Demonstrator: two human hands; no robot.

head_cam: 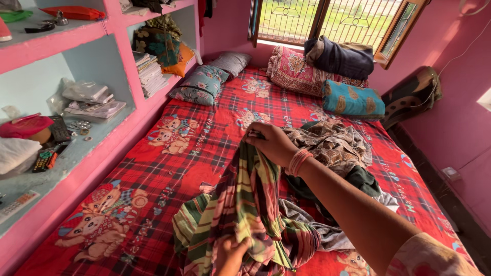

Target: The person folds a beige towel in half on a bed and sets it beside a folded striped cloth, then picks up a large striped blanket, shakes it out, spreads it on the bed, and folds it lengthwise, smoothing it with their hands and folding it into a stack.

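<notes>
Striped cloth [245, 204], in green, pink and cream bands, hangs stretched between 2 hands above the red checked bedsheet [169, 168], which serves as the landmark for everything else. The right hand [273, 144] is clenched around the cloth's upper end, raised over the middle of the sheet, with pink bangles [298, 161] at the wrist. The left hand [231, 254] grasps the lower end near the sheet's front edge, fingers closed on bunched fabric. Just right of the stretched cloth, on the sheet, lies a heap of clothes [332, 153]: a brown patterned piece on top, dark green and grey pieces beneath. At the sheet's far end sit 2 pillows [204, 84], a folded red quilt [294, 71] and a teal cushion [353, 100]; pink shelves [76, 51] run along its left side. By my judgement the step in hand is pulling 1 garment straight before folding it. The next move would call for finding its edges or corners and bringing the 2 ends together evenly, keeping it clear of the heap.
</notes>
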